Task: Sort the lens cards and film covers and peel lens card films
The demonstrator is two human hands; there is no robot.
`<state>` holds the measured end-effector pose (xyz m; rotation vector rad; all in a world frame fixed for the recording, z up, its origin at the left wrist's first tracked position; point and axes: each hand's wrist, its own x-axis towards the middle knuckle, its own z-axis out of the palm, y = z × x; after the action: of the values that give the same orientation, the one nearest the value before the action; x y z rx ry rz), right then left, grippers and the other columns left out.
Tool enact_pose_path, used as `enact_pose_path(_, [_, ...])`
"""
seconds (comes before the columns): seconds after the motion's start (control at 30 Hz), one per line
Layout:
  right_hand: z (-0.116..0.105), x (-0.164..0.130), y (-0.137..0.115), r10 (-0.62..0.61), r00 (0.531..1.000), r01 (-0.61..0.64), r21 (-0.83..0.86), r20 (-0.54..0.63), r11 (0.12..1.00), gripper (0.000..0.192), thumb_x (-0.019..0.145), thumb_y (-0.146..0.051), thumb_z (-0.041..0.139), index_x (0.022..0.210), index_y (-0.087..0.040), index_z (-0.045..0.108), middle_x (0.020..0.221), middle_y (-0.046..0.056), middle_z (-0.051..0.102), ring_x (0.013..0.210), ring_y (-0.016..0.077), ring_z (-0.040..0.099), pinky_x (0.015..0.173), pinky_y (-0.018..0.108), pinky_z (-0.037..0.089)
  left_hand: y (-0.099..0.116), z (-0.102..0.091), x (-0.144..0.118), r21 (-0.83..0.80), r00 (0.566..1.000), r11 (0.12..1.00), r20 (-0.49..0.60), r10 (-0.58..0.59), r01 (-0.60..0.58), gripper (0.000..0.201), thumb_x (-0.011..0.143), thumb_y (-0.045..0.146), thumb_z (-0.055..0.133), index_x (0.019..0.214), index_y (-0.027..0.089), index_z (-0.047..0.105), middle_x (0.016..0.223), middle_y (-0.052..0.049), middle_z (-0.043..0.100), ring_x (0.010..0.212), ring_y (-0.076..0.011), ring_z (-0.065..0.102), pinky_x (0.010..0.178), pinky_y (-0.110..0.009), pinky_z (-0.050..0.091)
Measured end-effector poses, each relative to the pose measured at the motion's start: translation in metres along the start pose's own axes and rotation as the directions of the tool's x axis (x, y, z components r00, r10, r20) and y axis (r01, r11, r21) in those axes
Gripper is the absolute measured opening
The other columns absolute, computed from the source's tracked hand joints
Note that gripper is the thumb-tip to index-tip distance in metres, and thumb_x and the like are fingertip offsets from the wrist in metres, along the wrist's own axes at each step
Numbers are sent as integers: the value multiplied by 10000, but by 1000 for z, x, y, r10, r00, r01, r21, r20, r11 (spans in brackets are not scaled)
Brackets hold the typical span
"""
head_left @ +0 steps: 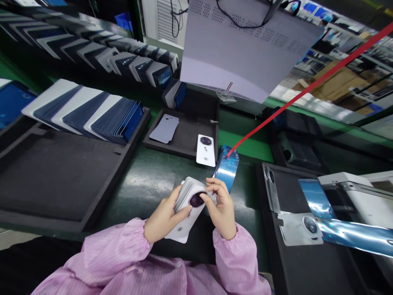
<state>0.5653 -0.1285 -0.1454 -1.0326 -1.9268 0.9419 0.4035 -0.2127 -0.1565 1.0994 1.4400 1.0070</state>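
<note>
At the far left, a black foam tray [61,184] is seen on the green desk [147,176], with a fanned row of blue-and-white phone back covers [89,112] leaning along its far edge. Further right, a smaller black tray [184,139] carries a short pile of grey covers [165,128], and a single white cover [206,150] lies tilted over its near rim.

Near the bottom centre, a stack of white back covers [187,209] is gripped by the left hand [162,217] — its fingers are clamped around the stack's left side. The right hand [221,209] is pressed against the stack's right edge, fingers closed on the top cover beside its dark camera ring [197,199]. A glossy blue film strip [227,169] stands just behind the right hand — touching it or not cannot be told.

At the right, a black mat [307,262] holds a cover [299,229] beside a grey machine [362,196].
</note>
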Motion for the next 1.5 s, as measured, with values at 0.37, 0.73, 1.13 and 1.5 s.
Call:
enact_pose_path(0.37, [2, -1, -5, -182, 982, 170, -203, -42, 964, 76, 812, -140, 596, 768, -199, 575, 1091, 91, 576, 1127, 270, 520, 926, 483, 416, -3, 1, 2, -116, 999, 992, 6, -42, 43, 575, 828, 351, 575, 1341, 237, 340, 984, -33, 667, 826, -211, 644, 725, -329, 499])
enact_pose_path(0.73, [25, -20, 5, -606, 793, 608, -53, 62, 792, 436, 795, -7, 583, 1175, -209, 517, 907, 62, 712, 899, 194, 668, 762, 394, 554, -3, -2, 12, -505, 983, 849, -3, -182, 155, 480, 805, 358, 620, 1218, 201, 434, 1137, -73, 622, 973, -225, 605, 777, -308, 484])
enact_pose_path(1.13, [24, -19, 0, -637, 764, 640, 5, 100, 769, 608, 810, 14, 557, 1347, -220, 397, 991, 82, 714, 943, 182, 674, 759, 349, 586, -4, -4, 12, -546, 978, 816, 30, -205, 188, 486, 804, 360, 629, 1216, 191, 434, 1155, -87, 613, 1015, -235, 590, 781, -307, 470])
enact_pose_path(1.5, [24, -19, -6, -625, 777, 627, -6, 82, 779, 476, 823, -8, 562, 1259, -187, 494, 1010, 87, 709, 966, 156, 669, 792, 281, 592, -3, -4, 10, -533, 980, 826, 40, -195, 186, 487, 818, 351, 615, 1236, 198, 417, 1133, -78, 619, 1005, -228, 593, 775, -303, 472])
